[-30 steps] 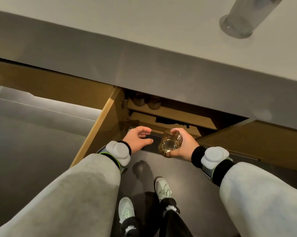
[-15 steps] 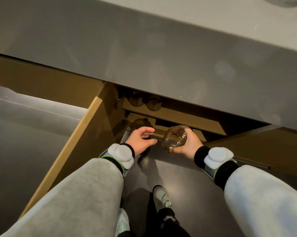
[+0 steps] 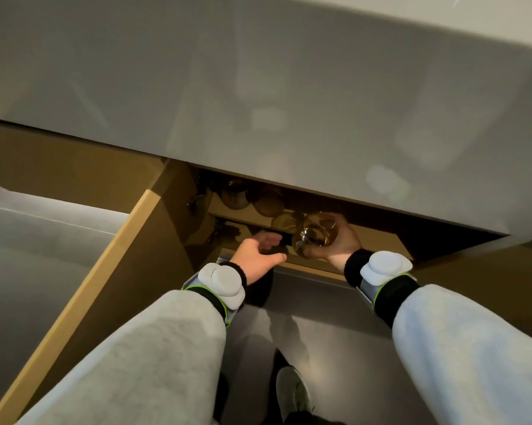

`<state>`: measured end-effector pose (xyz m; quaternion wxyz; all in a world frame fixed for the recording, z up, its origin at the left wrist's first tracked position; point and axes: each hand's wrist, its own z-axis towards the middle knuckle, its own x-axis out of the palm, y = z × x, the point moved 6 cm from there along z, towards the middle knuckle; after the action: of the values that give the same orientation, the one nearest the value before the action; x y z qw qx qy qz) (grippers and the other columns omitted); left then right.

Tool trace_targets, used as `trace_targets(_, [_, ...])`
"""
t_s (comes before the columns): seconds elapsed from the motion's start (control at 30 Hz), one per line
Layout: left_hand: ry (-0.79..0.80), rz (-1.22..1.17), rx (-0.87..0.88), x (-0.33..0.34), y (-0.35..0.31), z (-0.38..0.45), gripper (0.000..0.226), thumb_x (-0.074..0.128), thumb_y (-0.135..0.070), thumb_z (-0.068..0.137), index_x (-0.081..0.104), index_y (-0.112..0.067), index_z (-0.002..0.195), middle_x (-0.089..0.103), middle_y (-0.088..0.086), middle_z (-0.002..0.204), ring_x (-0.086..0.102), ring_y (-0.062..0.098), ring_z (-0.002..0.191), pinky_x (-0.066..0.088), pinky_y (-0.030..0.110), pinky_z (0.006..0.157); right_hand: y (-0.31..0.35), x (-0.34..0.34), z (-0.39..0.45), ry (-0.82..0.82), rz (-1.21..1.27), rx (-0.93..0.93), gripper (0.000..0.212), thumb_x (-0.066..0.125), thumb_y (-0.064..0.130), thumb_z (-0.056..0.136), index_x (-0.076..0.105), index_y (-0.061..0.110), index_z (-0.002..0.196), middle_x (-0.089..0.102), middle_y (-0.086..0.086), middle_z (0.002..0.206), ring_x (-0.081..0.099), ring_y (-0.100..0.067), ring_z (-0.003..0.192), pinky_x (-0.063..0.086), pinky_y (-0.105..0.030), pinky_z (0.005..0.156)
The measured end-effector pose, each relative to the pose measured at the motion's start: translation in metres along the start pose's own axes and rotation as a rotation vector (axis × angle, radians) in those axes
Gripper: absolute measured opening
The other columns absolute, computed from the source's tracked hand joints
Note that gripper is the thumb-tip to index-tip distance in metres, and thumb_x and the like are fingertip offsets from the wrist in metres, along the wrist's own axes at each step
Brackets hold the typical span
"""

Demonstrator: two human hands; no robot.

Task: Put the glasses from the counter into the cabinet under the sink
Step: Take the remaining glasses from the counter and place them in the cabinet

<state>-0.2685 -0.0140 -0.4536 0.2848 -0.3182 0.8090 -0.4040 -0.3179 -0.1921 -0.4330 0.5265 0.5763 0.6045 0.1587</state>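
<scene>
Glass at the cabinet shelf, right grip wrapped around it.
We hold the glass (image 3: 315,236) in our right hand (image 3: 340,243) at the shelf (image 3: 246,217) edge, just beside three glasses (image 3: 269,200) already there. Left hand (image 3: 257,257) empty, fingers loose, below the shelf. Open door (image 3: 111,262) at left; bench (image 3: 258,87) overhang hides the cabinet's back.

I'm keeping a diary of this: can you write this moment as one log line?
right hand: holding glass at cabinet shelf | left hand: open, empty | glasses on shelf: present | cabinet door: open

A home kitchen: grey counter (image 3: 258,87) over an open wooden cabinet (image 3: 179,216) shelving glasses (image 3: 252,197).
</scene>
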Motion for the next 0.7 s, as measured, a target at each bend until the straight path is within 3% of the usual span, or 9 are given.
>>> trace_targets(0.27, [0.0,-0.008,0.011,-0.006,0.014,0.027,0.043,0.072,-0.011,0.08,0.057,-0.018,0.121,0.06,0.0,0.125,0.053,0.018,0.121,0.042,0.034,0.105,-0.007,0.007,0.032,-0.016,0.018,0.031,0.072,0.084,0.003,0.061,0.05,0.015,0.124,0.055,0.007,0.103,0.051,-0.01,0.096,0.041,-0.023,0.083])
trace_targets(0.53, [0.027,-0.044,0.009,-0.016,0.021,0.045,0.047,0.071,-0.009,0.082,0.055,-0.014,0.126,0.057,0.004,0.132,0.049,0.02,0.126,0.039,0.034,0.108,-0.021,0.015,0.065,-0.054,-0.005,0.077,0.075,0.088,0.013,0.056,0.052,0.02,0.122,0.064,0.002,0.102,0.062,-0.02,0.101,0.052,-0.037,0.091])
trace_targets(0.7, [0.042,-0.024,0.015,-0.015,0.028,0.051,0.046,0.071,-0.012,0.082,0.055,-0.019,0.124,0.056,0.002,0.133,0.047,0.02,0.128,0.038,0.037,0.109,-0.025,0.017,0.075,-0.073,-0.037,0.059,0.079,0.085,0.014,0.062,0.045,0.021,0.13,0.061,0.0,0.111,0.056,-0.019,0.105,0.049,-0.03,0.089])
